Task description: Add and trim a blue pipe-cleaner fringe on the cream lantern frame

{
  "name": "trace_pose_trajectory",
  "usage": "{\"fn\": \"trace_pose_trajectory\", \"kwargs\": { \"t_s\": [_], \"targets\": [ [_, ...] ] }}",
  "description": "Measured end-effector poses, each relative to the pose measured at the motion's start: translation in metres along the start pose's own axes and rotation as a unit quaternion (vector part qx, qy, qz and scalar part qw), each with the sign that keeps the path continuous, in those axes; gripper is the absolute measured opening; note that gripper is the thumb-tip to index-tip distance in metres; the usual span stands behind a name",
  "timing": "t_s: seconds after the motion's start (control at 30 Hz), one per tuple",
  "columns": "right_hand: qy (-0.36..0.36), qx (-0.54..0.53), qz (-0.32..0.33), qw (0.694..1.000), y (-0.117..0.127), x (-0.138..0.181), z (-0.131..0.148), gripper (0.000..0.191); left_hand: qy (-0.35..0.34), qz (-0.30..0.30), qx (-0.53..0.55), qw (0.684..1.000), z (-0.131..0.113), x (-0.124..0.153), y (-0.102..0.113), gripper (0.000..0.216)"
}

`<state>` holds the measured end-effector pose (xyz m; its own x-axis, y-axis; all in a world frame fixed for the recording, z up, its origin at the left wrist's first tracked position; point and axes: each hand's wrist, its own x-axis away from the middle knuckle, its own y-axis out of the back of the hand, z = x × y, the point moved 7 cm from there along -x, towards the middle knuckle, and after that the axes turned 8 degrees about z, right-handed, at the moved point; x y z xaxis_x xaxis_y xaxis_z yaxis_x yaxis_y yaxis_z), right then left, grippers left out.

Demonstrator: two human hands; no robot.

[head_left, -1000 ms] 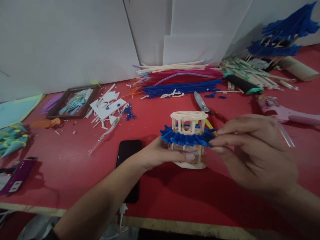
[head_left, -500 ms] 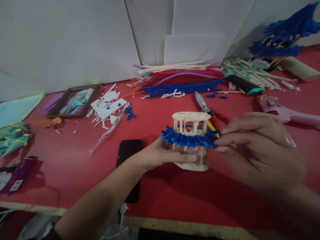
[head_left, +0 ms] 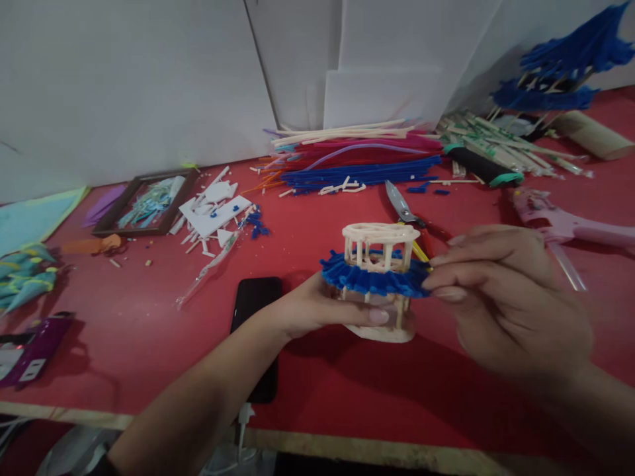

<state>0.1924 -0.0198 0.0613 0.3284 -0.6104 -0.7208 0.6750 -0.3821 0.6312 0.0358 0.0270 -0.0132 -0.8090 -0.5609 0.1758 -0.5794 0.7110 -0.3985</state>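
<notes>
A small tower model (head_left: 378, 254) of cream sticks, with a blue pipe-cleaner fringe around its middle, stands on the red table (head_left: 149, 344) near the centre. My left hand (head_left: 322, 307) wraps around its lower part, thumb laid across the front. My right hand (head_left: 501, 291) comes in from the right, its fingertips pinched on the right edge of the blue fringe. A black phone (head_left: 255, 330) lies under my left forearm.
Bundles of blue, red and pink pipe cleaners (head_left: 357, 162) lie at the back, with scissors (head_left: 404, 208) behind the model. A pink glue gun (head_left: 565, 225) rests at the right. A framed picture (head_left: 146, 201), white foam scraps (head_left: 215, 211) and blue-green cones (head_left: 24, 277) sit to the left.
Both hands and the model have shifted only slightly; my right fingertips have moved a little along the fringe's right edge. The grip looks the same.
</notes>
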Motion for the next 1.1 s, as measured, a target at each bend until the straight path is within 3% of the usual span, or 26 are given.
{"fn": "trace_pose_trajectory", "kwargs": {
  "t_s": [0.27,0.5,0.83,1.1],
  "targets": [
    [0.006,0.044,-0.030,0.999,0.0061,-0.0010,0.0009,0.005,-0.011,0.001,0.037,0.999,-0.0046,0.0006,-0.0021,0.043],
    [0.020,0.072,-0.032,0.997,0.0038,-0.0001,0.0025,0.009,-0.015,0.012,0.019,1.000,-0.0061,-0.0001,-0.0047,0.043],
    [0.013,0.040,-0.031,0.999,0.0001,-0.0011,0.0020,0.012,0.007,-0.008,0.016,1.000,-0.0007,0.0008,-0.0002,0.046],
    [-0.003,0.012,-0.016,1.000,-0.0015,0.0040,-0.0040,0.035,-0.030,0.035,-0.019,0.999,-0.0091,-0.0006,-0.0018,0.053]
  ]
}}
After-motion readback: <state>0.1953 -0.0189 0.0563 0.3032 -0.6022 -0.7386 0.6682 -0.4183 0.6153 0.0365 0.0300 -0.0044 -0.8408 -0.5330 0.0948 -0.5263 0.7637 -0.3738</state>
